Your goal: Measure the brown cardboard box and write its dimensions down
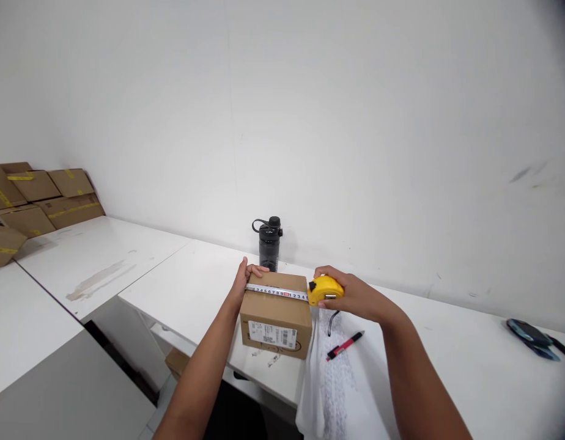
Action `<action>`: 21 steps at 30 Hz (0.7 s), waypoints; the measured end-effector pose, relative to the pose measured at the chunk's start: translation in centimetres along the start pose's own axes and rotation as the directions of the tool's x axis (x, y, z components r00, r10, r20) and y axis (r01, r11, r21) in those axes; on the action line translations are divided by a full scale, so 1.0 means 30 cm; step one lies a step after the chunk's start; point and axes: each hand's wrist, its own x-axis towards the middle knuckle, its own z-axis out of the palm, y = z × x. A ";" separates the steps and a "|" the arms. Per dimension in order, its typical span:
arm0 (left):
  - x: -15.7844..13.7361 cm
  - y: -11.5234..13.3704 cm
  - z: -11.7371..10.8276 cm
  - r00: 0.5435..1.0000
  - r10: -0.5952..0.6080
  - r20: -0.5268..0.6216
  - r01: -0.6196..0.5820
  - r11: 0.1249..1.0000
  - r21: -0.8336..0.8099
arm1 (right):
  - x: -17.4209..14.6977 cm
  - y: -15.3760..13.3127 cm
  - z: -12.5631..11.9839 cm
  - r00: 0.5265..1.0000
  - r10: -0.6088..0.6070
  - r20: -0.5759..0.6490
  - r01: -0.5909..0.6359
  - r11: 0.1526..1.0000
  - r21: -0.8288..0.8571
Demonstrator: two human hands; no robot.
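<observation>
A small brown cardboard box (276, 308) with a white shipping label (272, 334) on its near side sits at the table's front edge. Across its top lies a white tape blade (277, 292) with printed numbers, drawn out from a yellow tape measure (326, 290). My right hand (351, 293) grips the tape measure's case against the box's right edge, and a black strap hangs below. At the box's left side my left hand (246, 280) is wrapped round the back corner, beside the tape's end, with its thumb up. Whether it pinches the tape's end is hidden.
Behind the box stands a dark drink bottle (269, 244) by the wall. A red and black pen (345, 346) lies on a white printed sheet (351, 391) that hangs over the front edge. Several taped cartons (69, 211) are stacked far left; a dark object (532, 336) lies far right.
</observation>
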 end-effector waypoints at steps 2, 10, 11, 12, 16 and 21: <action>-0.007 0.003 0.005 1.000 0.001 -0.004 -0.001 1.000 0.000 | -0.001 -0.005 0.001 1.000 0.007 -0.004 -0.007 1.000 -0.006; -0.008 0.001 0.004 1.000 0.004 -0.021 -0.004 1.000 0.004 | -0.004 -0.012 0.000 1.000 0.023 0.009 -0.023 1.000 -0.014; -0.006 0.000 0.003 1.000 0.011 -0.023 -0.010 1.000 0.008 | -0.003 -0.011 0.000 1.000 0.020 0.007 -0.020 1.000 -0.015; -0.005 -0.002 0.003 1.000 0.018 -0.026 -0.018 1.000 0.014 | -0.001 -0.009 0.001 1.000 0.016 0.006 -0.016 1.000 -0.014; -0.003 -0.003 0.002 0.998 0.048 -0.039 -0.046 0.997 0.061 | 0.007 -0.004 0.007 1.000 0.021 0.020 -0.021 1.000 -0.005; -0.016 0.010 0.004 0.994 0.098 -0.047 -0.089 0.982 0.166 | 0.012 -0.001 0.012 1.000 0.011 0.021 -0.011 1.000 -0.028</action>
